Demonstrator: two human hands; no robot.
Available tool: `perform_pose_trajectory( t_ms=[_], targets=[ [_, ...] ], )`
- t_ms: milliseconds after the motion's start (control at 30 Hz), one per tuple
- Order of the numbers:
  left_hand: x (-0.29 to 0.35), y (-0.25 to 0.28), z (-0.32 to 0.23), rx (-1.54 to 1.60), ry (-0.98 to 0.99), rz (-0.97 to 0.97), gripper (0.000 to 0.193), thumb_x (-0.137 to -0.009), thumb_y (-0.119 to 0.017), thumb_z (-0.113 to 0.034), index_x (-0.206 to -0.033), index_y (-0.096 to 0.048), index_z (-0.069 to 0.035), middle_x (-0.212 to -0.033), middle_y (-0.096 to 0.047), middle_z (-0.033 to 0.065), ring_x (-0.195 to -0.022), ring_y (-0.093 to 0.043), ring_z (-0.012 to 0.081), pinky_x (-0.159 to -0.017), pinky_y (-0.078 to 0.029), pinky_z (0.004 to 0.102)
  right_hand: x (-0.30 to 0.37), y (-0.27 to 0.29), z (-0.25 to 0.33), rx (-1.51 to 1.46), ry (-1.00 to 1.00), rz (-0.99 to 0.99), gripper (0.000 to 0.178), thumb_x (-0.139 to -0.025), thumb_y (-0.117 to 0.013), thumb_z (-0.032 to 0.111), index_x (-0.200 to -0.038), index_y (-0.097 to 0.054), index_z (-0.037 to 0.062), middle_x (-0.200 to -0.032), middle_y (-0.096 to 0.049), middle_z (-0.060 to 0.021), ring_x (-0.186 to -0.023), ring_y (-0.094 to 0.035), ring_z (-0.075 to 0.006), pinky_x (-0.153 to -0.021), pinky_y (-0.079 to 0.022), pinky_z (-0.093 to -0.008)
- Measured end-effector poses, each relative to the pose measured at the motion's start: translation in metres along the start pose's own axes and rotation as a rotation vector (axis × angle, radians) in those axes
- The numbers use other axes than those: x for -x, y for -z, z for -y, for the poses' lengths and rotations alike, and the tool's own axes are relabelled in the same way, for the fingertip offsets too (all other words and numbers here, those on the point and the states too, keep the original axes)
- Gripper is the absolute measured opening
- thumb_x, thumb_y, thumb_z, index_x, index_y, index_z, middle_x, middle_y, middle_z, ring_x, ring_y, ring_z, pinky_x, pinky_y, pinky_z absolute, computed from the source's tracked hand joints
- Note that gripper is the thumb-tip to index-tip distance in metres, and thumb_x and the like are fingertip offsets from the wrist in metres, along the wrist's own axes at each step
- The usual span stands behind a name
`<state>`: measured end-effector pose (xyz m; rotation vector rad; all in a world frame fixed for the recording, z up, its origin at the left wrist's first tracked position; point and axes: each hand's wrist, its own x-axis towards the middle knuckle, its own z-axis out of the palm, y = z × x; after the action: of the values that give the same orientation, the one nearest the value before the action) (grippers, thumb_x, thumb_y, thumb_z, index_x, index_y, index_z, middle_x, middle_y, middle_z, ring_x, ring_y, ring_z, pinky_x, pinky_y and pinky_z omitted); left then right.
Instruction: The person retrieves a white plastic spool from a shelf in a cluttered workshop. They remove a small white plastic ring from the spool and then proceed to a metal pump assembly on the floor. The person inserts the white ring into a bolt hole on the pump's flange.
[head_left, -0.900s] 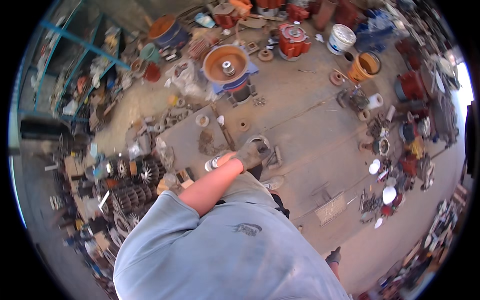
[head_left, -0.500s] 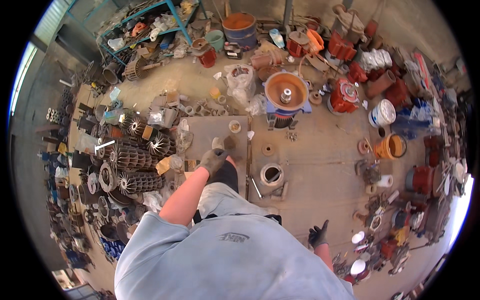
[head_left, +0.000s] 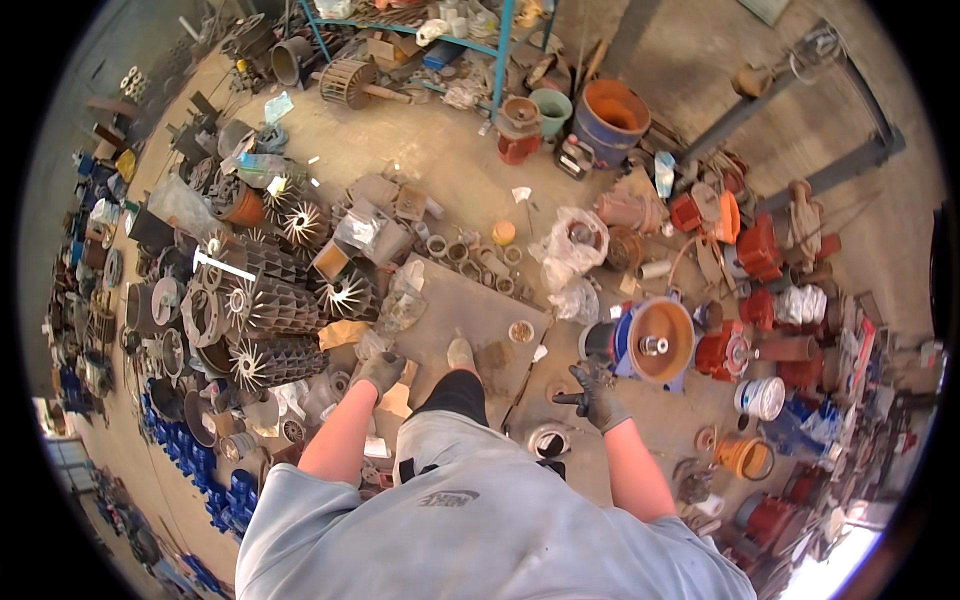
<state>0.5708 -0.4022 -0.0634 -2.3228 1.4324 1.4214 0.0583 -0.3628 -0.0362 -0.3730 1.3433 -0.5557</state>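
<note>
The wearer stands with one shoe [head_left: 461,356] on a flat metal plate [head_left: 470,308], both hands gloved and held apart. The left hand [head_left: 381,373] is low at the plate's left edge, near a brown sheet [head_left: 398,396] and a clear plastic bag [head_left: 404,297] — its fingers look bent, but whether that grip is clenched on anything cannot be told. The right hand [head_left: 598,398] hangs right of the plate with its fingers parted; its grip looks released, with nothing plainly held. Just beside that hand, to the plate's right, sits a blue-rimmed housing [head_left: 661,340] with a rust-orange bowl, while a pale ring-shaped part [head_left: 549,440] (partly hidden by the wearer's body) lies nearer the wearer, off the plate's right edge. A small round tub [head_left: 521,331] rests on the plate itself. Left of the plate lie finned rotors [head_left: 275,305]; beyond it stand a blue-and-orange drum [head_left: 609,122] and a green bucket [head_left: 551,110].
</note>
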Motion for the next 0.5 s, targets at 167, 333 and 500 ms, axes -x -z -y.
perform_pose_trajectory(
  t_ms=[167, 333, 500],
  targets=[
    [-0.002, 0.08, -0.05, 0.147, -0.151, 0.01, 0.047, -0.105, -0.063, -0.047, -0.123, -0.077, -0.006, -0.109, -0.079, 0.0162, -0.102, -0.075, 0.0271, -0.095, -0.057, 0.0383, -0.032, -0.133, 0.13, -0.025, 0.063, 0.206, 0.09, -0.106, -0.065, 0.049, -0.173, -0.01, 0.0254, -0.174, -0.03, -0.0091, -0.112, -0.077, -0.0393, -0.042, -0.042, -0.0225],
    [-0.012, 0.127, -0.124, 0.343, -0.389, 0.047, 0.04, -0.103, -0.067, -0.04, -0.125, -0.076, -0.007, -0.111, -0.08, 0.0148, -0.098, -0.076, 0.027, -0.091, -0.057, 0.0404, -0.088, -0.184, 0.218, -0.213, 0.153, 0.16, 0.081, -0.108, -0.051, 0.06, -0.171, -0.019, 0.0202, -0.171, -0.034, -0.0141, -0.118, -0.072, -0.0456, -0.055, -0.052, -0.0381],
    [-0.051, 0.181, -0.136, 0.379, -0.169, 0.147, 0.042, -0.103, -0.068, -0.04, -0.123, -0.076, -0.004, -0.1, -0.076, 0.007, -0.085, -0.069, 0.0153, -0.081, -0.057, 0.033, -0.151, -0.157, 0.297, -0.383, 0.087, 0.101, 0.095, -0.099, -0.048, 0.082, -0.16, -0.04, 0.0095, -0.145, -0.055, -0.0159, -0.107, -0.065, -0.0348, -0.072, -0.051, -0.0362]
  ],
)
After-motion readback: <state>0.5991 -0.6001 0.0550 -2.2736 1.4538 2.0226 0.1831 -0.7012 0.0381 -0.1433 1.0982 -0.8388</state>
